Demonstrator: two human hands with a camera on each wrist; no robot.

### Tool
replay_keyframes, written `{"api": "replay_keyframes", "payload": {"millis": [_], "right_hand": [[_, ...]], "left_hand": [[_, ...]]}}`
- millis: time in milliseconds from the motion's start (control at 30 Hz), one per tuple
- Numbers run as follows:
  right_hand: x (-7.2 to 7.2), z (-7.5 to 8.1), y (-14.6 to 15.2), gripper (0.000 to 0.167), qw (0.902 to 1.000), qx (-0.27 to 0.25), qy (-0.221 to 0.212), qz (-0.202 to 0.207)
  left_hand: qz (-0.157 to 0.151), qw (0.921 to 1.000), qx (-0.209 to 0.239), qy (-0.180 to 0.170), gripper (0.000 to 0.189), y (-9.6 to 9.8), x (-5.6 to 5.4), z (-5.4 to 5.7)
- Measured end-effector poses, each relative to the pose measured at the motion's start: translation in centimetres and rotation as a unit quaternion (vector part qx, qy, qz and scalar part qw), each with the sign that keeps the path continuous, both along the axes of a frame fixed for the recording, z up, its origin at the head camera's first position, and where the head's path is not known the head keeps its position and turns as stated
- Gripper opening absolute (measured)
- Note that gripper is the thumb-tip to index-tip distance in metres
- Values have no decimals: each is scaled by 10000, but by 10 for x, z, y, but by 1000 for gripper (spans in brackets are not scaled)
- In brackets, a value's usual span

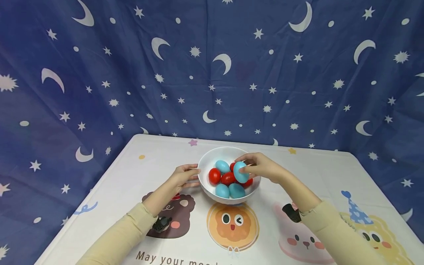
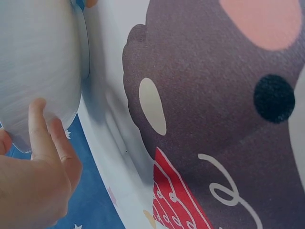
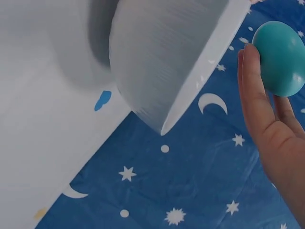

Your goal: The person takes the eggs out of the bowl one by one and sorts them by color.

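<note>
A white bowl stands on the table, with several red eggs and blue eggs inside. My left hand holds the bowl's left side, thumb at the rim and fingers against the outer wall; the left wrist view shows fingertips on that wall. Over the bowl's right part, my right hand pinches a blue egg between thumb and fingers. This egg appears above the rim level in the right wrist view. It partly covers red eggs behind it in the head view.
The white table cover carries printed cartoon faces, including a bear and a pancake-like face in front of the bowl. A dark blue curtain with moons and stars hangs behind the table's far edge.
</note>
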State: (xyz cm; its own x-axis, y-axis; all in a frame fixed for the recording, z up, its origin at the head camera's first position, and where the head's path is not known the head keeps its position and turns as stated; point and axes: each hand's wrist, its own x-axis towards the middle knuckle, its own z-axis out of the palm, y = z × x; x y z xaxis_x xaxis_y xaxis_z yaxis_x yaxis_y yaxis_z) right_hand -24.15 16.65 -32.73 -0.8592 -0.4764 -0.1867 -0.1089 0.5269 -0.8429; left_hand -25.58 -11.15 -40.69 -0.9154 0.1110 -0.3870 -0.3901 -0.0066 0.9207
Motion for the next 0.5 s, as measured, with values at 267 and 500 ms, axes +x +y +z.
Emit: {"api": "replay_keyframes", "payload": {"millis": [267,500], "right_hand": [[11,0,21,44,9996,-131,144,-223],[21,-5,35,45,9988,-317,191,-319]], "left_hand": [[-39,10000,-4,49,44,4,0,-1],[-98,9999,-24,-1,46,0,0,2]]}}
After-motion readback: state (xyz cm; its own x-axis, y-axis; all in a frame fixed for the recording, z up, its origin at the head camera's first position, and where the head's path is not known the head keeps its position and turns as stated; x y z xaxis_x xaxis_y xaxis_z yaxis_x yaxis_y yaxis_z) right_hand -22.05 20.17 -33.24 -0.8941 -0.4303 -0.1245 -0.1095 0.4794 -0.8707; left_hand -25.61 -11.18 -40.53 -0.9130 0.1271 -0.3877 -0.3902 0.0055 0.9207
